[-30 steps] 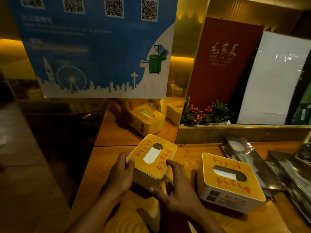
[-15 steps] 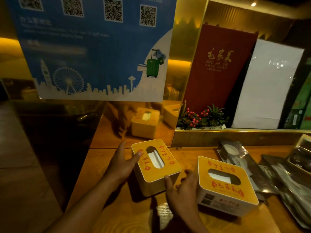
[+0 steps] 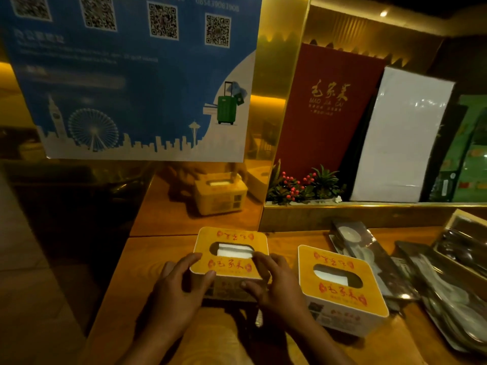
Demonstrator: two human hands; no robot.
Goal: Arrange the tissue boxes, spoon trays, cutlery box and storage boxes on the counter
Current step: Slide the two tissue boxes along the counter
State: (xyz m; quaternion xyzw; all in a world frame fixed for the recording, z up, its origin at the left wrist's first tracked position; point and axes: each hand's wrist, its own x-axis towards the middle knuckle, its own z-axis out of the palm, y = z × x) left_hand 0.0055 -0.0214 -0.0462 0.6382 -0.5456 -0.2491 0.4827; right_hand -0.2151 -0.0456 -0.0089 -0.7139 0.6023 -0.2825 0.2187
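A yellow-topped tissue box (image 3: 231, 241) sits square on the wooden counter (image 3: 147, 262), near the mirrored back panel. My left hand (image 3: 176, 291) grips its near-left corner and my right hand (image 3: 274, 283) its near-right corner, with fingers over the top edge. A second yellow tissue box (image 3: 340, 288) stands to the right, turned slightly and apart from the first. Clear-wrapped spoon trays (image 3: 369, 256) lie to the right of it.
More wrapped cutlery packs (image 3: 448, 293) crowd the counter's right end. A raised gold ledge (image 3: 369, 210) at the back holds a small plant with red berries (image 3: 303, 187), a red menu (image 3: 326, 106) and a white board (image 3: 400, 138). The counter's left edge drops off.
The left tissue box has been turned from a skewed angle to sit square and pushed a little toward the back. Both hands shifted to its near corners.
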